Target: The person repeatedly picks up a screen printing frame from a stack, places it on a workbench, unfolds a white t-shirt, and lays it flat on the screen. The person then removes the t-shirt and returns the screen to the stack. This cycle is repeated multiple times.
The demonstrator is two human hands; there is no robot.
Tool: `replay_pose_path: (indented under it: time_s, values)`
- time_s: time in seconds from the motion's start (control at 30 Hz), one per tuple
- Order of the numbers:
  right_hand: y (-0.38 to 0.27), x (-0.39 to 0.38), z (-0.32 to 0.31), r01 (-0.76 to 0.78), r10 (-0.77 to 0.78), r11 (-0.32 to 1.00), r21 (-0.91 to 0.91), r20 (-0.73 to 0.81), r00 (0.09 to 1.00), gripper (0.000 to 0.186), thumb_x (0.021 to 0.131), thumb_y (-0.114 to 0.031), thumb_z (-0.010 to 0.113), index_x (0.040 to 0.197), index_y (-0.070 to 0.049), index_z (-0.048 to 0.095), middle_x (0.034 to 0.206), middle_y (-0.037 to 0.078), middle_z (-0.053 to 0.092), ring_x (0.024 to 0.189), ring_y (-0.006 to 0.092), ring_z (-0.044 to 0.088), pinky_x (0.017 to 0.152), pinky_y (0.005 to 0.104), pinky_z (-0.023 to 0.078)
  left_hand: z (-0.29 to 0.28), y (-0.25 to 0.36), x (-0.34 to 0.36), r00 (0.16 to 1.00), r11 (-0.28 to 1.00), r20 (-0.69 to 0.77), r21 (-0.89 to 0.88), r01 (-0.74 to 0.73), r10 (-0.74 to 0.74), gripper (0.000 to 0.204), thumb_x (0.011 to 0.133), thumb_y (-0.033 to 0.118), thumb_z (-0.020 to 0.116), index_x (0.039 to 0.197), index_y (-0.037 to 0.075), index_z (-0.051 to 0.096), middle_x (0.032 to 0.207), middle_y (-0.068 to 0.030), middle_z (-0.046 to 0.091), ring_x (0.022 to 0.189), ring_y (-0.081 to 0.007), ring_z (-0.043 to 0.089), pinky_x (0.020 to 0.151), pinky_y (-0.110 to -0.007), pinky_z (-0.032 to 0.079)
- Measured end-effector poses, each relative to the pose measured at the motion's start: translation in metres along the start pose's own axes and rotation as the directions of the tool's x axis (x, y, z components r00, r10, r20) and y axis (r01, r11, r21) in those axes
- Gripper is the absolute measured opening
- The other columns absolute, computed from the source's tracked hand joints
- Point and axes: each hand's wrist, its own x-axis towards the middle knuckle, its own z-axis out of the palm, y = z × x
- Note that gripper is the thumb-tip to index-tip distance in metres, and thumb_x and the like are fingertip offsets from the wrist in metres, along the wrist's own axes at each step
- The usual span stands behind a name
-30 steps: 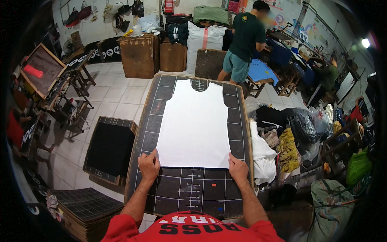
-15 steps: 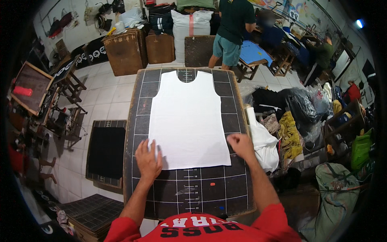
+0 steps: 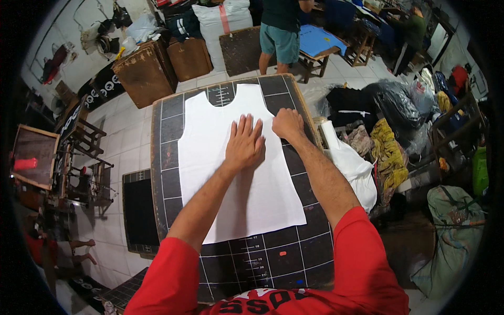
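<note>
A white sleeveless shirt panel with a scooped neck lies flat on a dark board ruled with a white grid. My left hand rests palm down on the upper middle of the cloth, its fingers stretched out and holding nothing. At the right armhole edge of the panel, my right hand is closed, thumb and fingers pressed together at the fabric's border. The fingertips are partly hidden, but they appear to pinch the cloth edge.
Right of the board are white cloth, yellow cloth and plastic-wrapped bundles. A black panel on a smaller board lies at the left. A person in blue shorts stands beyond the far edge, near a low table with blue cloth.
Both hands have moved forward over the board. My left hand went from the lower left edge onto the panel's middle; my right hand went up to the armhole edge. The view has tilted.
</note>
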Motion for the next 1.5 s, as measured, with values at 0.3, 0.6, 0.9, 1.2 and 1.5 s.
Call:
replay_pose_path:
  time_s: [0.3, 0.6, 0.9, 1.2, 1.5]
  values:
    - [0.000, -0.019, -0.010, -0.166, 0.135, 0.944, 0.284, 0.123, 0.983, 0.066, 0.095, -0.037, 0.060, 0.142, 0.005, 0.040, 0.110, 0.023, 0.073, 0.117, 0.0397, 0.065, 0.107, 0.0556, 0.038, 0.025, 0.000, 0.041, 0.996, 0.994, 0.052, 0.073, -0.078, 0.074, 0.051, 0.105, 0.039, 0.041, 0.155, 0.031, 0.040, 0.160, -0.0214, 0.033, 0.149, -0.0435, 0.027, 0.115, -0.070, 0.018]
    - [0.014, -0.061, -0.016, -0.182, 0.086, 0.920, 0.348, 0.274, 0.958, 0.083, 0.084, -0.039, 0.073, 0.148, 0.000, 0.037, 0.112, 0.010, 0.075, 0.117, 0.0335, 0.066, 0.111, 0.0575, 0.035, 0.013, 0.020, 0.018, 0.990, 0.994, 0.125, 0.070, -0.081, 0.072, 0.052, 0.104, 0.040, 0.044, 0.155, 0.032, 0.041, 0.163, -0.0177, 0.031, 0.150, -0.0437, 0.024, 0.110, -0.079, 0.015]
    - [0.008, -0.068, -0.023, -0.240, 0.187, 0.934, 0.265, 0.211, 0.960, 0.039, 0.080, -0.042, 0.078, 0.102, -0.010, 0.076, 0.098, 0.011, 0.076, 0.097, 0.0309, 0.072, 0.086, 0.0449, 0.055, 0.013, 0.023, 0.016, 0.989, 0.997, 0.140, 0.062, -0.049, 0.040, 0.051, 0.106, 0.039, 0.040, 0.156, 0.031, 0.039, 0.163, -0.0171, 0.030, 0.151, -0.0416, 0.024, 0.113, -0.077, 0.012]
    - [0.014, -0.093, -0.022, -0.300, 0.149, 0.755, 0.583, 0.292, 0.945, 0.040, 0.081, -0.038, 0.079, 0.099, -0.002, 0.076, 0.077, 0.013, 0.074, 0.067, 0.0224, 0.072, 0.068, 0.0353, 0.057, 0.005, 0.032, 0.002, 0.983, 0.996, 0.176, 0.059, -0.062, 0.050, 0.051, 0.107, 0.041, 0.036, 0.157, 0.028, 0.037, 0.163, -0.0197, 0.029, 0.152, -0.0424, 0.022, 0.114, -0.075, 0.013]
    - [0.022, -0.117, -0.026, -0.320, 0.165, 0.686, 0.654, 0.287, 0.943, 0.039, 0.080, -0.036, 0.082, 0.084, 0.002, 0.074, 0.063, 0.008, 0.068, 0.052, 0.0178, 0.065, 0.053, 0.0327, 0.051, -0.012, 0.046, -0.010, 0.985, 0.996, 0.157, 0.054, -0.076, 0.066, 0.051, 0.107, 0.037, 0.037, 0.157, 0.024, 0.038, 0.161, -0.0230, 0.031, 0.150, -0.0441, 0.025, 0.116, -0.072, 0.015]
